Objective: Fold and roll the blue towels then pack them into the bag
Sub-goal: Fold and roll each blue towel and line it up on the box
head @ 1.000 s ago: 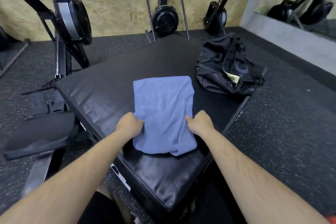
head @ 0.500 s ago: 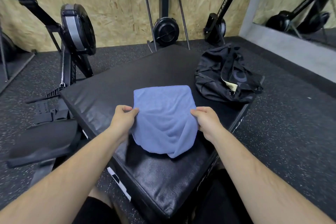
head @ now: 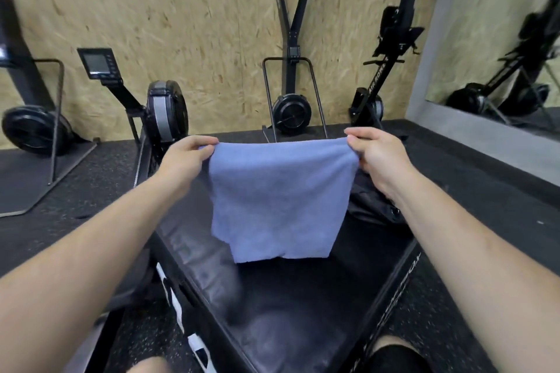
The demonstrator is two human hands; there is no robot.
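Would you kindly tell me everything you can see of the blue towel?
The blue towel is soft, terry-looking cloth, apparently doubled, its lower edges uneven. It hangs in the air above the black padded platform, clear of it. The left hand pinches its top left corner, the right hand its top right corner, stretching the top edge nearly level. It partly hides the black bag behind it.

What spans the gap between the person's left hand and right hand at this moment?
In the head view, the blue towel fills it: its top edge runs from the left hand to the right hand, each pinching a corner, the rest hanging free.
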